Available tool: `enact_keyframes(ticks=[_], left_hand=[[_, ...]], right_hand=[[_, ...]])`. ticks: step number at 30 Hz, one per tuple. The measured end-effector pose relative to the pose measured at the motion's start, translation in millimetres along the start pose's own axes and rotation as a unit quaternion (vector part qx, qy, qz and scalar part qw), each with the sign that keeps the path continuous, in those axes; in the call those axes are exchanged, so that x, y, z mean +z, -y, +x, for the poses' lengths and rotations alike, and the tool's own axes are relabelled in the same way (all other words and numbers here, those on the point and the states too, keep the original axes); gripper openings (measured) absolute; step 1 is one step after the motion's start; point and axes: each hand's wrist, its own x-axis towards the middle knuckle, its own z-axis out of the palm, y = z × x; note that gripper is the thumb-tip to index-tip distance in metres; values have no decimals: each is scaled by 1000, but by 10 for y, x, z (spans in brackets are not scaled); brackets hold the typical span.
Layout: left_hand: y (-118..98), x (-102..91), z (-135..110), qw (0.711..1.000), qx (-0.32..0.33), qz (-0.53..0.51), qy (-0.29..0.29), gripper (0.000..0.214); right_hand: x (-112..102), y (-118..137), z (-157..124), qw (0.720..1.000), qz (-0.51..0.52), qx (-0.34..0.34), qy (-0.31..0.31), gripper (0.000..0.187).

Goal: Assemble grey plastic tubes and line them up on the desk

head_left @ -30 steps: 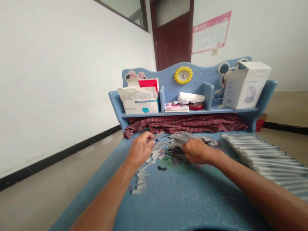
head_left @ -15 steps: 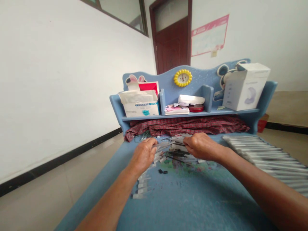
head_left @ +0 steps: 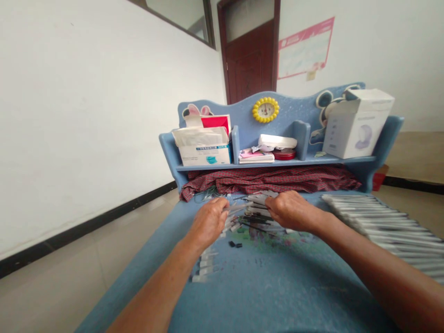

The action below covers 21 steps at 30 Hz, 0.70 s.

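Observation:
My left hand (head_left: 208,223) is closed in a pinch, with a slender translucent pen part (head_left: 238,206) reaching right from its fingertips. Across from it, my right hand (head_left: 288,209) has its fingers pressed together over a loose pile of pen parts (head_left: 258,210), grey-white tubes and thin dark rods. Its fingers hide whatever lies between them. Below my left hand, several short translucent pieces (head_left: 204,270) lie in a column on the blue desk (head_left: 270,291). A few small black caps (head_left: 235,244) rest between the two hands, nearer to me.
Rows of grey-white pens (head_left: 385,231) cover the desk's right side. Behind the pile lies a red checked cloth (head_left: 270,180) under a shelf (head_left: 208,168). On the shelf are a mask box (head_left: 204,152), a red round tin (head_left: 284,155) and a white box (head_left: 357,125).
The view has shifted slightly. Both hands keep nearly the same pose over the pile, and the parts on the desk look unmoved.

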Motion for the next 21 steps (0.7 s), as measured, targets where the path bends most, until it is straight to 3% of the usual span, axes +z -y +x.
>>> enact_keyframes(ticks=[9,13,15,17,21], left_hand=[[-95,33,-17,998,36,-38,41,11],[-187,24,-10,988,-8,-146,39,8],[-232,17,-1,969,-59,-236,37,7],[-266,9,8,936,-120,-329,30,10],[-297,-6,20,858,-200,-473,-1,15]], right_hand=[[-71,92,-51,998,-25,-52,-34,22],[-145,141,-73,994,3,-42,-97,22],[-219,145,-88,992,21,-27,-123,23],[-287,131,-97,994,36,-12,-100,24],[-231,58,-82,997,51,-15,54,19]])
